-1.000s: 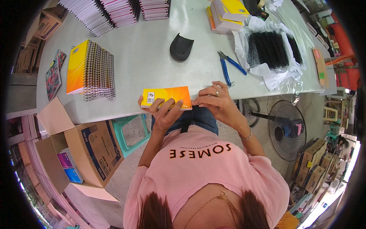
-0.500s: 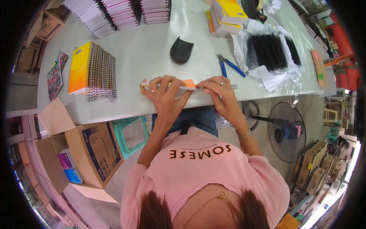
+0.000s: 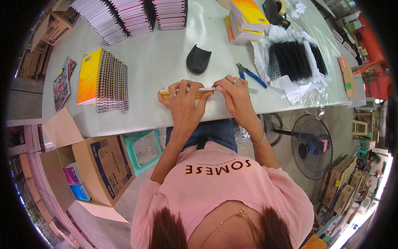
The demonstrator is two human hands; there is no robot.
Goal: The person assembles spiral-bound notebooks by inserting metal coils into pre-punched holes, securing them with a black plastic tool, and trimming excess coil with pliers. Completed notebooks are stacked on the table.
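Above the table's near edge, my left hand (image 3: 185, 99) is closed around a thin notebook (image 3: 202, 94) with an orange and yellow cover, held edge-up. At the notebook's right end the fingers of my right hand (image 3: 238, 98) pinch a thin wire spiral coil (image 3: 253, 91), whose free end sticks out to the right past the hand. My fingers hide how far the coil sits in the notebook's edge. Just beyond the right hand lie blue-handled cutting pliers (image 3: 257, 77). A black curved plastic piece (image 3: 198, 59) rests on the table beyond the notebook.
To the left stands a pile of yellow spiral notebooks (image 3: 89, 79). More bound stacks (image 3: 130, 16) are at the back. Black coils (image 3: 290, 59) lie on white paper at right, near yellow books (image 3: 248, 20). An open carton (image 3: 105, 166) and a fan (image 3: 311, 146) stand below the table.
The notebook has tilted: its orange cover now shows on the near side of the edge. Both hands have shifted slightly, and less of the coil shows between the right fingers and the notebook.
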